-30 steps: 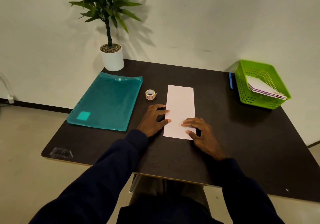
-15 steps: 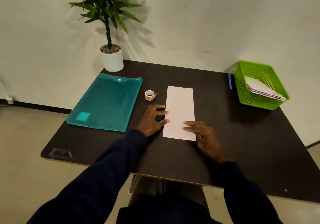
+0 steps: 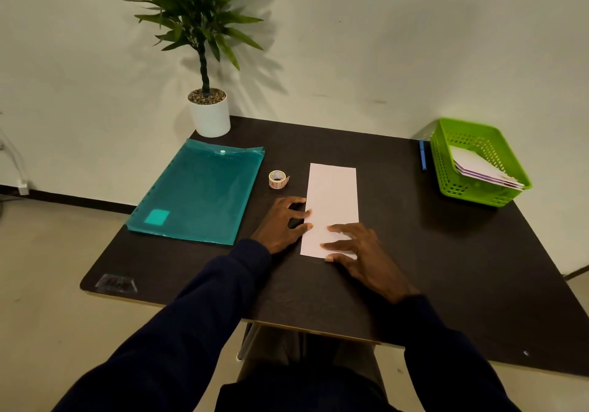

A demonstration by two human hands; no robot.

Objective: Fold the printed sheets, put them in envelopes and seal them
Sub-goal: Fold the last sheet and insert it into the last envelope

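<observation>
Folded sheet (image 3: 332, 201), long and narrow, white, flat on dark table (image 3: 446, 252), roughly mid-table, long axis running away from the body. Near short end closest to the front edge.

Right hand (image 3: 360, 252) pressed palm-down on the near right corner of the sheet; fingers (image 3: 339, 229) spread wide and flat across the paper, pointing left, thumb at the near edge. Nothing gripped, only pressing.

Left hand (image 3: 282, 223) beside the sheet's left edge, resting on the table; fingers loosely spread, fingertips touching the paper's left margin at about mid-length. Nothing gripped. Dark navy sleeves (image 3: 204, 309) on both arms.

Small roll of stickers (image 3: 278, 179) just left of the sheet's far half, apart from it, near the left hand's knuckles.

Teal translucent document folder (image 3: 200, 191) further left, flat, snap button at far edge, lighter square patch near the front-left corner.

White pot with green leafy plant (image 3: 209, 115) at the far left corner, behind the folder, against the wall.

Green perforated basket (image 3: 446, 169) at the far right edge, well apart from the sheet; envelopes (image 3: 478, 169) stacked inside, leaning. Blue pen (image 3: 422, 156) lying just left of the basket.

Clear taped patch (image 3: 116, 283) at the near left table corner.
</observation>
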